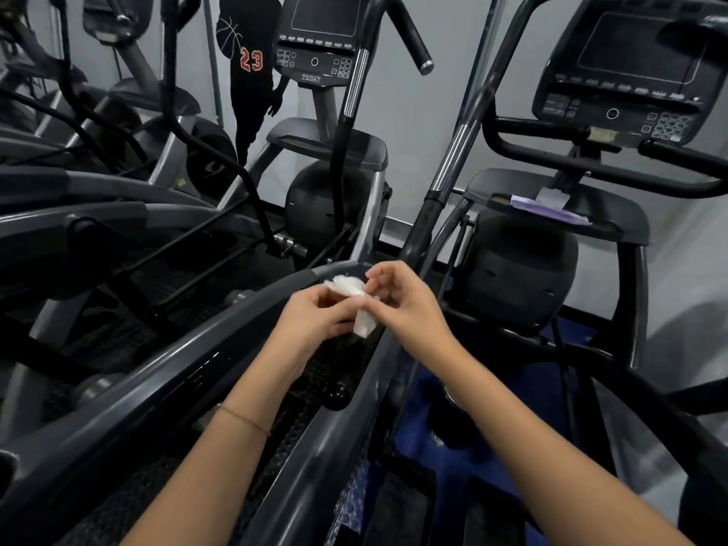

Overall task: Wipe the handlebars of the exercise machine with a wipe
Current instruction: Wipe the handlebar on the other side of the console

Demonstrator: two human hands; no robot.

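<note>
Your left hand (315,313) and right hand (398,299) meet in front of you, both pinching a crumpled white wipe (354,299) between curled fingertips. The exercise machine's long black-and-chrome handlebar (453,151) rises just beyond them, untouched, beside its dark console (626,69).

A red "23" stands on the black player silhouette (247,61) on the wall. "750AT" stands below the left console (315,41).
</note>
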